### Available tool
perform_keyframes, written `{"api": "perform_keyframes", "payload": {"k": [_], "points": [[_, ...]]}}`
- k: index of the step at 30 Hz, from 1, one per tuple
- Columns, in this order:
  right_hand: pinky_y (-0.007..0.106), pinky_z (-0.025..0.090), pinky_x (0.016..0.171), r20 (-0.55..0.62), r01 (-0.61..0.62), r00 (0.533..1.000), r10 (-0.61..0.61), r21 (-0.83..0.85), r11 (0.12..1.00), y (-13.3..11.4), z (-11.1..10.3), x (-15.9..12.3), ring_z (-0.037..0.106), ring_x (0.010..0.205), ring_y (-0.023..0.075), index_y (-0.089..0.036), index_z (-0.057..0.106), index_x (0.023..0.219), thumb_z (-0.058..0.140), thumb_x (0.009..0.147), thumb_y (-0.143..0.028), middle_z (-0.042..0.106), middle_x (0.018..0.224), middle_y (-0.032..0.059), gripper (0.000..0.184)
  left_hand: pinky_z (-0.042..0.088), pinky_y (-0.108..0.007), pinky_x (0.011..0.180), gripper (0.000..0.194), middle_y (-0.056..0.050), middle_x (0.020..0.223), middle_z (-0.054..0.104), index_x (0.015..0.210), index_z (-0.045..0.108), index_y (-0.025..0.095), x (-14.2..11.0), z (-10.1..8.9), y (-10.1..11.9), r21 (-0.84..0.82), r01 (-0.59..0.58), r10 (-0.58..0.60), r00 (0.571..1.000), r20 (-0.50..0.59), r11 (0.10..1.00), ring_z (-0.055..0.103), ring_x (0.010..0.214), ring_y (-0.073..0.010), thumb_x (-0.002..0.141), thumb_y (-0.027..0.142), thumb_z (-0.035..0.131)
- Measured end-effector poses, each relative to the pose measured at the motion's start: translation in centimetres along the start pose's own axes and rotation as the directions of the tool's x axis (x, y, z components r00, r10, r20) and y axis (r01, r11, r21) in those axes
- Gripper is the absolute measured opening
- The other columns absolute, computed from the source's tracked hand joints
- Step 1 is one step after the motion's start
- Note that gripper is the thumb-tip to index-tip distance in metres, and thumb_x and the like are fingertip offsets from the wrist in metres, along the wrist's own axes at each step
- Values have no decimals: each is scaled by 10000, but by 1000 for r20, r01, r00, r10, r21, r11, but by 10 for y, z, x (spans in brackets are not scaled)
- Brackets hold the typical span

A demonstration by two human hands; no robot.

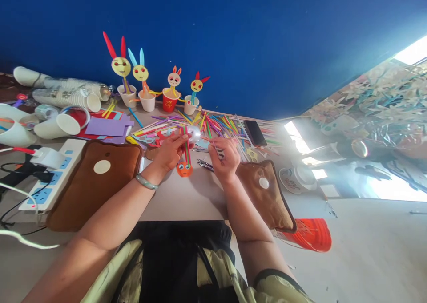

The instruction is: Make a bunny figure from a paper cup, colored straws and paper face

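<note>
My left hand (171,151), a bangle at its wrist, is closed on the red and green strips (187,153) of a paper puppet. The puppet's orange round face (184,169) hangs downward, with eyes on it. At the left fingertips is a roll of clear tape (193,134); whether the hand grips it too, I cannot tell. My right hand (226,157) is pinched just right of the roll, and what its fingertips hold is too small to make out. A pair of scissors (204,164) lies on the table between the hands.
Several cup puppets, including a red cup (169,101), stand along the blue wall. Colourful sticks (216,124) and a phone (255,133) lie ahead. Brown hot-water bags (116,191) flank my arms. Left are a power strip (56,178) and stacked paper cups (66,99). An orange bucket (313,235) sits lower right.
</note>
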State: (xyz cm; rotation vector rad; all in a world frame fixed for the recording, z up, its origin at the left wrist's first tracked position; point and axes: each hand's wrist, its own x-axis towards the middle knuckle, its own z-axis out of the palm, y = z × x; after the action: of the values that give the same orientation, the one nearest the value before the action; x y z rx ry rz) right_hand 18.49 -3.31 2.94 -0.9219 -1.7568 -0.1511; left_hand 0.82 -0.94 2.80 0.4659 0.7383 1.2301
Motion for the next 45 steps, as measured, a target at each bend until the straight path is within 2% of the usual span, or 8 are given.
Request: {"api": "perform_keyframes", "payload": {"k": [3,11,18,22,27,34,40,45], "points": [[402,470,813,55,61,997,-57,-75,995,1,2,-3,681,910,229,-242,656,1026,677,935,-289,747,995,55,104,547,-261,739,257,-1,737,706,791,761,145,-2,0,-4,5,37,-37,999,36,999,680,706,-127,629,261,923],[415,402,854,192,142,977,-93,-260,955,8,5,-12,631,906,222,-268,661,997,591,979,-282,722,991,51,73,528,-287,757,317,-13,749,716,821,785,140,-3,-1,-11,36,51,-54,993,100,998,670,709,-135,608,318,939],[400,408,798,150,271,961,-234,-326,906,4,5,-12,620,914,236,-234,595,1028,551,981,-210,696,988,84,69,533,-248,666,323,7,693,690,778,766,140,-11,4,-9,-5,105,-104,989,105,994,668,661,-124,568,293,958],[392,413,803,127,316,948,-292,-277,907,1,6,-11,620,900,223,-228,562,1037,548,970,-168,698,996,81,91,547,-253,679,266,7,682,680,783,744,132,-13,6,-6,-15,132,-129,985,115,991,677,675,-130,629,251,925],[398,428,837,200,248,957,-208,-205,947,0,9,-14,648,934,225,-242,536,1022,501,979,-164,715,1039,75,96,547,-244,687,234,-2,684,693,771,745,127,-9,5,-6,-71,88,-83,994,76,994,665,666,-116,637,227,908],[397,476,829,122,85,989,-80,-38,996,1,5,-9,668,925,223,-247,498,994,474,995,-188,731,1058,90,64,526,-253,733,173,-19,759,722,800,771,146,-2,-2,-4,-41,63,-58,992,111,997,669,731,-122,694,222,884],[402,489,839,151,51,987,-51,5,999,0,1,-6,682,912,222,-250,498,971,484,990,-201,734,1004,75,54,504,-273,717,272,-64,809,731,847,801,137,-2,-10,-1,95,166,-187,939,290,982,653,746,-146,659,296,915],[392,464,807,100,102,990,-99,-34,994,6,0,-5,662,851,216,-246,510,976,501,980,-200,718,957,64,47,493,-280,718,329,-78,825,731,902,808,138,-3,-15,0,208,145,-221,883,413,967,662,776,-168,682,358,914]]}}
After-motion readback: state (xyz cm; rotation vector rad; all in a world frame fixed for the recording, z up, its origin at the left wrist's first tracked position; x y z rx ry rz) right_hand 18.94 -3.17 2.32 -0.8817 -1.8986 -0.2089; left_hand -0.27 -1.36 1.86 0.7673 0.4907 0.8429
